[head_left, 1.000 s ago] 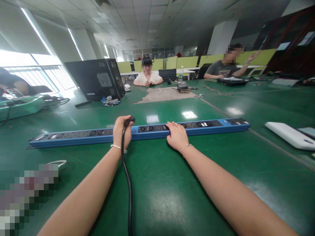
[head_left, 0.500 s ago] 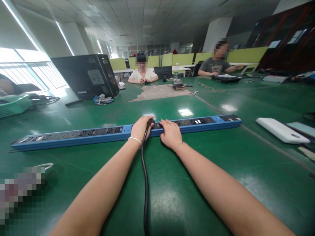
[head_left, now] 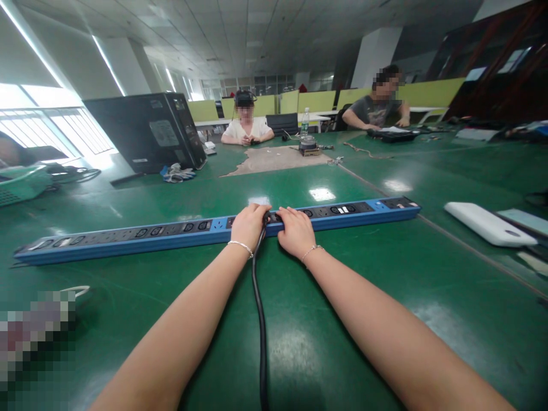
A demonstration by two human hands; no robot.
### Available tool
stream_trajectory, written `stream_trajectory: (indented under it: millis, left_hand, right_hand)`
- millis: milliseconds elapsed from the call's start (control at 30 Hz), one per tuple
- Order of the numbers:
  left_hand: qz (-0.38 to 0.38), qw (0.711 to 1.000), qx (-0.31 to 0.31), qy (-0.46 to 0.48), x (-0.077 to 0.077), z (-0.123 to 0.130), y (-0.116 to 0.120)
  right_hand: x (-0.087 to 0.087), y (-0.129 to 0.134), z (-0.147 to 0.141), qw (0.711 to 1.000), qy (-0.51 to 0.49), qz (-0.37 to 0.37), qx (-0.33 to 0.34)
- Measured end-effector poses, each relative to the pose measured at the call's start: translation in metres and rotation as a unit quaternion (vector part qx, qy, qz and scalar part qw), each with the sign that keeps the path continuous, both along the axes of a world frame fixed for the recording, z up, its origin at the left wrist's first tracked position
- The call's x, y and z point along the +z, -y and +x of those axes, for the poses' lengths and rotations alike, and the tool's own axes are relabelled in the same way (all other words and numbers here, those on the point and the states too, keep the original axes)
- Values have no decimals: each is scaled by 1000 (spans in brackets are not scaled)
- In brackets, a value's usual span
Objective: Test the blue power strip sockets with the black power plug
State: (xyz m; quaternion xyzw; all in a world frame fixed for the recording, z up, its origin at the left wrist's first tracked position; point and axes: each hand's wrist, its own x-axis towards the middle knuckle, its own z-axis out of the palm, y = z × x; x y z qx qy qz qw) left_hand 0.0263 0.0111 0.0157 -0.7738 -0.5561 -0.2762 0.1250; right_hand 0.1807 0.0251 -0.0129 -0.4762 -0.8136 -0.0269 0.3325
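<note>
A long blue power strip with black sockets lies across the green table. My left hand is closed around a black power plug at the strip's middle. From the plug a black cable runs down toward me. Whether the plug sits in a socket is hidden by my fingers. My right hand rests on the strip just to the right, its fingers curled over the top and pressed on it.
A black computer case stands at the back left beside gloves. At the right lies a white power bank-like box. Across the green table two people sit. A green basket is at far left; a pixelated object lies nearer.
My left hand has shifted slightly right with the plug, toward my right hand, and the cable has swung right. My right hand stays on the strip.
</note>
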Motion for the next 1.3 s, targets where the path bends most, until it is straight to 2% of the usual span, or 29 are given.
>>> stream_trajectory:
  millis: [200,300,367,567,733,900,1000,1067,1167,1233,1300]
  left_hand:
    - [-12,1000,-2,14,-4,-7,6]
    - [-20,1000,-21,-10,-8,-12,11]
    - [-23,999,-10,-32,-13,-13,14]
    - [-17,996,72,-46,-23,-8,11]
    - [-29,996,76,-48,-19,-6,11]
    - [-36,995,76,-49,-16,-4,13]
    - [-41,995,74,-48,-15,-3,14]
    - [-46,995,72,-44,-15,-2,14]
    - [-43,996,66,-37,-16,-2,14]
    - [-42,997,60,-32,-18,-3,13]
    - [-45,997,56,-24,-20,-5,11]
  right_hand:
    - [2,-1,-1,999,-29,-8,12]
    - [6,2,-8,996,-39,6,76]
    - [10,6,-15,994,-24,9,109]
    - [18,9,-34,998,3,-34,59]
    - [15,3,-33,997,2,-4,82]
    - [5,0,-30,997,-5,19,78]
    - [5,2,-31,997,-5,19,76]
    - [13,5,-30,997,-22,28,67]
    - [37,6,-22,993,-82,83,29]
    - [52,2,-8,986,-117,116,0]
    - [59,-6,14,983,-139,113,-33]
